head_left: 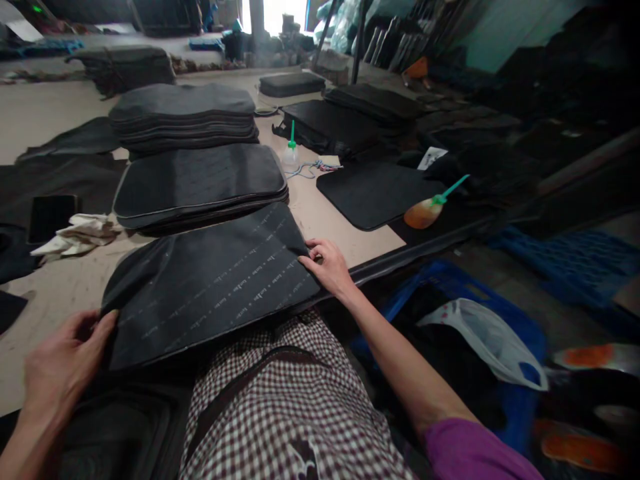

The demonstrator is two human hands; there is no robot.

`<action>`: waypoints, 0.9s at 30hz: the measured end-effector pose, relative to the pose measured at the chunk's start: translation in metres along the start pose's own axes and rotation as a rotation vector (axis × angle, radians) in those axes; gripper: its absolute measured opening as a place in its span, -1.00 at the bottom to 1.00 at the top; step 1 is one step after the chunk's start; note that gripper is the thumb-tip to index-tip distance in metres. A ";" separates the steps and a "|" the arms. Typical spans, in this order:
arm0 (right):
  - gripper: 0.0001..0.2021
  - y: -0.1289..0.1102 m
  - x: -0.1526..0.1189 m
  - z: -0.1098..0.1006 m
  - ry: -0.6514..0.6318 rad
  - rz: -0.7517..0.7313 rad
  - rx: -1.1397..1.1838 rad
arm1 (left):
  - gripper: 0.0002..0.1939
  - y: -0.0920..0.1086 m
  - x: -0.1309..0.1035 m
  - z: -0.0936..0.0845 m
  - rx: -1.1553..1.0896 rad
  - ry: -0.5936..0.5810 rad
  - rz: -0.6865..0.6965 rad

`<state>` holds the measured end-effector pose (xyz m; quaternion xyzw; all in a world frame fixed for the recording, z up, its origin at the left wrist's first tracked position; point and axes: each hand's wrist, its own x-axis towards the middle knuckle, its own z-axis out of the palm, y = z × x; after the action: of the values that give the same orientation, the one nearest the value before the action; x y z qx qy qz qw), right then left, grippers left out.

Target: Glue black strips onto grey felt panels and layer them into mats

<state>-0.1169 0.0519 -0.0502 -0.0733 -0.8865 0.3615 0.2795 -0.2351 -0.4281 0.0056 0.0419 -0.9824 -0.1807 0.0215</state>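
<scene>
A black panel with rows of pale printed lettering lies tilted at the table's near edge, against the checked apron. My left hand pinches its left edge between thumb and fingers. On the opposite side, my right hand grips the right edge, thumb on top. Just beyond the panel sits a stack of black rounded panels. A bottle of amber liquid with a green nozzle lies tipped to the right, close to a single flat black panel.
A taller stack of black panels stands farther back. Left are a phone-like dark slab and a crumpled cloth. A clear bottle stands mid-table. Below the right edge sits a blue crate with a white plastic bag.
</scene>
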 end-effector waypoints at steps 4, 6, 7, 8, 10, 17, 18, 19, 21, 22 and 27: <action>-0.68 0.001 0.000 0.002 0.017 0.002 -0.005 | -0.55 0.002 -0.003 0.001 0.101 -0.021 -0.012; -0.69 0.001 0.000 0.003 0.020 -0.004 -0.004 | -0.55 0.006 -0.007 -0.001 0.102 -0.042 -0.047; -0.69 0.001 -0.001 0.002 0.019 -0.008 -0.003 | -0.56 0.008 -0.008 -0.002 0.101 -0.042 -0.066; -0.69 0.001 -0.001 0.002 0.020 -0.012 -0.003 | -0.56 0.010 -0.010 -0.002 0.098 -0.044 -0.079; -0.70 0.002 -0.002 0.002 0.022 -0.017 -0.008 | -0.58 0.013 -0.012 -0.003 0.095 -0.041 -0.099; -0.71 0.000 -0.001 0.001 0.021 -0.016 -0.031 | -0.51 0.008 -0.010 -0.001 0.099 -0.028 0.018; -0.70 -0.001 -0.001 0.001 0.017 -0.021 -0.016 | -0.49 0.007 -0.012 -0.001 0.084 -0.019 0.057; -0.69 -0.002 -0.002 0.000 0.013 -0.028 -0.003 | -0.49 0.007 -0.014 -0.001 0.054 -0.010 0.100; -0.68 0.000 -0.005 0.001 0.008 -0.042 0.023 | -0.53 0.007 -0.016 -0.001 -0.031 0.047 0.171; -0.66 0.004 -0.005 0.002 0.009 -0.055 -0.019 | -0.57 0.007 -0.016 0.000 -0.094 0.063 0.200; -0.56 0.028 -0.002 0.011 0.031 -0.138 -0.123 | -0.70 -0.003 -0.001 0.006 -0.178 0.105 0.198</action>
<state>-0.1234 0.0651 -0.0762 -0.0347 -0.9055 0.2853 0.3123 -0.2338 -0.4286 -0.0013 -0.0479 -0.9594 -0.2615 0.0943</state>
